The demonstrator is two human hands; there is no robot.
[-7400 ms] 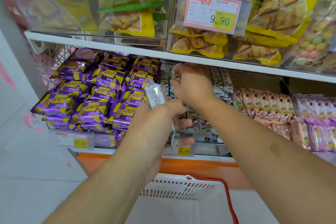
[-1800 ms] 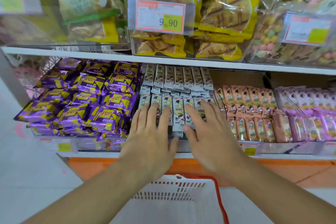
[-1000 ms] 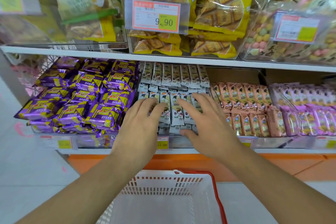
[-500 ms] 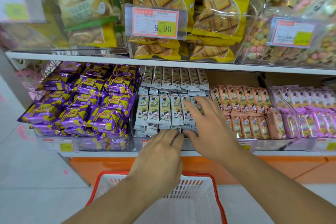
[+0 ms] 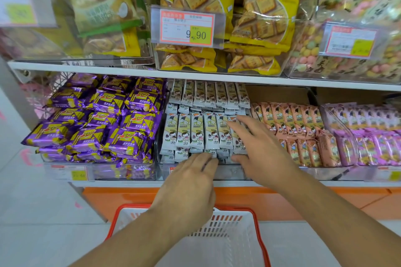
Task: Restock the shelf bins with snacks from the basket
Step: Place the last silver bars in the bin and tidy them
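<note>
While both hands are up at the lower shelf, the head view, the only one there is, shows the task's things as slim grey-white snack bars in glossy wrappers with a cartoon child printed on them (image 5: 196, 131), packed in rows in the clear plastic middle bin (image 5: 167, 171), their long axes running front to back, away from the person and tilted up towards the rear. The left hand (image 5: 191, 186) reaches over the bin's front lip with straight fingers together, the tips touching the low front row of bars; its grip is flat and holds nothing. The right hand (image 5: 260, 149) lies further in and to the right, fingers spread and fairly straight across the right-hand bars of the front upright row, thumb low near the front edge; it too holds nothing. So the bars lie directly ahead of and under both sets of fingertips, the left hand nearer the front edge, the right nearer the row's right end, beside the peach-pink wrapped bars (image 5: 288, 123) of the next bin. The white plastic basket with a red rim (image 5: 256, 219) sits below, well apart from the shelf; what shows of its inside looks bare, so I judge this a squaring-up of the rows. Purple foil packets (image 5: 104, 123) fill the left bin.
</note>
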